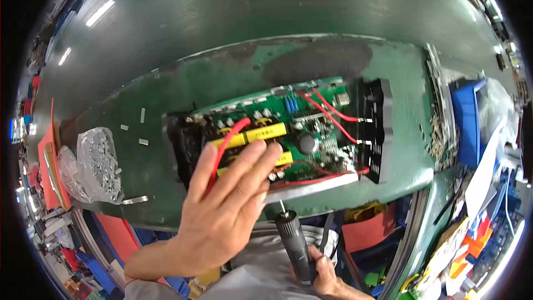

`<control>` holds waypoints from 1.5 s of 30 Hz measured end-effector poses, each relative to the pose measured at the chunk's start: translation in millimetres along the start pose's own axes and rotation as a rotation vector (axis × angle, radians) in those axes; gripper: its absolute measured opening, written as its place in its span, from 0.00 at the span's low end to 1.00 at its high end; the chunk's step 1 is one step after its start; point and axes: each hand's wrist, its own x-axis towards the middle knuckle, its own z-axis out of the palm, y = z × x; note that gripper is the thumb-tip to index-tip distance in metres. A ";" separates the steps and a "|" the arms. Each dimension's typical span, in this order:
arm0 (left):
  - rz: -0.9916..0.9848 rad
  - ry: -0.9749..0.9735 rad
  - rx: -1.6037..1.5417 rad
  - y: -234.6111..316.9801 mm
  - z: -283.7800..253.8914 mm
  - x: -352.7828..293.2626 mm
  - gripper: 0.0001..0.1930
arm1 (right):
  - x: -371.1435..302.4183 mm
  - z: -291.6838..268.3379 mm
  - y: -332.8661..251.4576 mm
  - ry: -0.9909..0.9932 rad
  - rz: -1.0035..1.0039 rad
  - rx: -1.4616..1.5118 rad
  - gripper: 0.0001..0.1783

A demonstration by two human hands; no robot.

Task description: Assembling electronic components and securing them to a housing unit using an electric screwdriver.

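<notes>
A green circuit board lies on the bench between two black end panels, the right one a slotted panel. Yellow-wrapped transformers sit on its left half, and a round black part is near its middle. My left hand rests with fingers stretched out over the transformers and the board's near edge. A thick red cable rises beside its fingers. Below the near metal edge, my right hand grips a black electric screwdriver, its bit pointing up toward that edge. Thin red wires run to the slotted panel.
To the left stand a clear plastic bag of small pale pieces and a few loose pieces. A metal strip lies near the front edge. Screws are heaped at the right, beside a blue bin.
</notes>
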 end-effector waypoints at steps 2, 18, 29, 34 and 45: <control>-0.010 0.004 0.031 0.8 1.4 -1.6 0.14 | 2.4 2.4 6.4 0.007 0.059 0.003 0.60; -0.073 -0.052 0.030 -0.4 -5.5 9.0 0.05 | -6.9 2.6 35.3 0.017 0.076 -0.058 0.63; -0.078 -0.101 -0.032 0.9 -8.8 18.7 0.03 | -0.8 0.0 25.9 0.040 -0.123 -0.269 0.48; -0.064 -0.075 -0.041 -1.0 -9.0 20.5 0.04 | -8.0 10.6 33.7 0.133 -0.085 -0.280 0.47; -0.030 -0.076 -0.114 -7.2 -10.7 19.3 0.06 | 16.1 11.5 -1.2 -0.207 0.326 0.454 0.64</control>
